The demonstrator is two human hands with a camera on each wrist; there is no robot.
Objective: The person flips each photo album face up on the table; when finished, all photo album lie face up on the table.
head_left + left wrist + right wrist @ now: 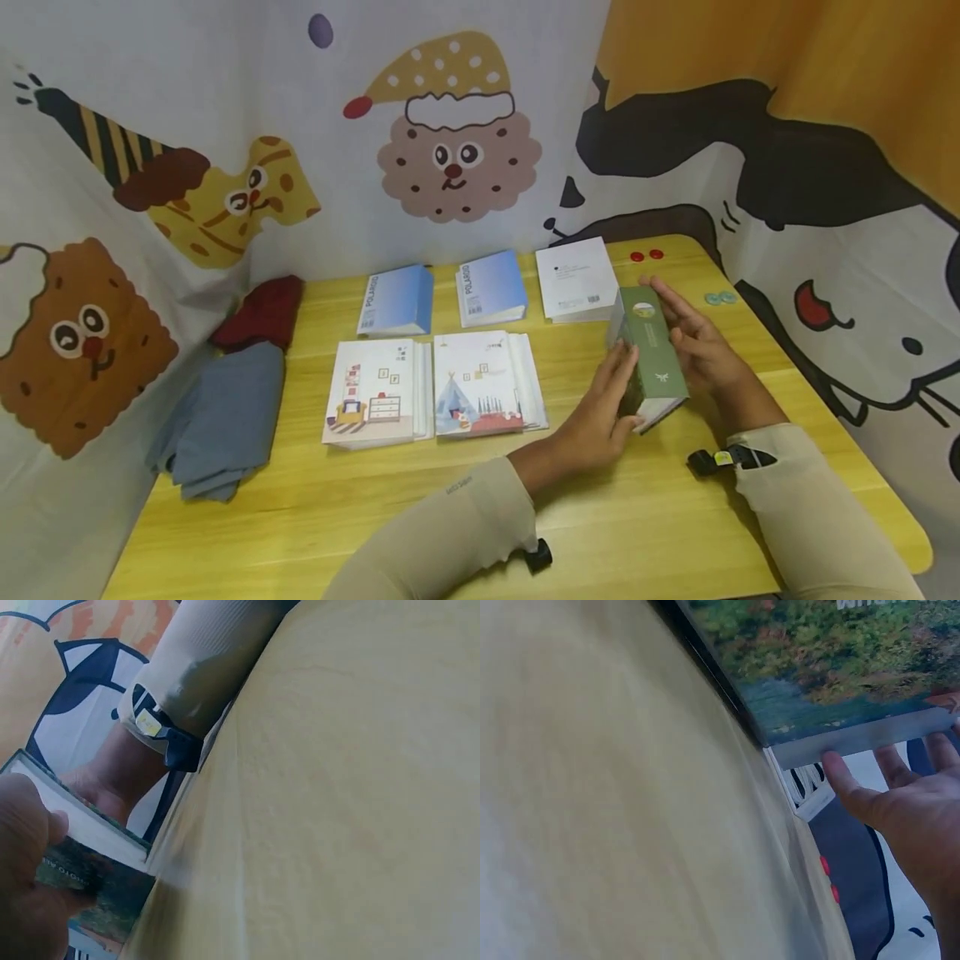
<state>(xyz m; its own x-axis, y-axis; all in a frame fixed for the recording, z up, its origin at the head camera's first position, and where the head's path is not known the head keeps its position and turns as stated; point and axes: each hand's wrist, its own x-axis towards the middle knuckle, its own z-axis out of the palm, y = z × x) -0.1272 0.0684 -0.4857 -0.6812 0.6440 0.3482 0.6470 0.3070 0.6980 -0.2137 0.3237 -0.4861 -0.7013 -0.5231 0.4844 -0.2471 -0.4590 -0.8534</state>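
Head view places the green photo album [654, 354] between the left grip [596, 408] and the right grip [701, 346], tipped up above the worktop [600, 533] with its spine toward the wearer; whether its lower edge touches the wood cannot be told. Both grips hold it: the left has fingers against one cover and a thumb at the near end, while the right reaches along the opposite side, fingertips at the far edge of the pages in the right wrist view.

Its thickness suggests a fairly heavy, rigid block, with glossy covers that may slide under light fingers and a loose side that could fan open. Hold is probably surest with both covers squeezed together close to the spine.

Just beyond the grips lies a white album [576, 279]; farther right, red discs [647, 256] and teal discs [720, 297]. Left of the left grip are a tent-pictured album [476, 387], a room-pictured album [371, 392] and, behind, two blue POLAROID albums [495, 287].
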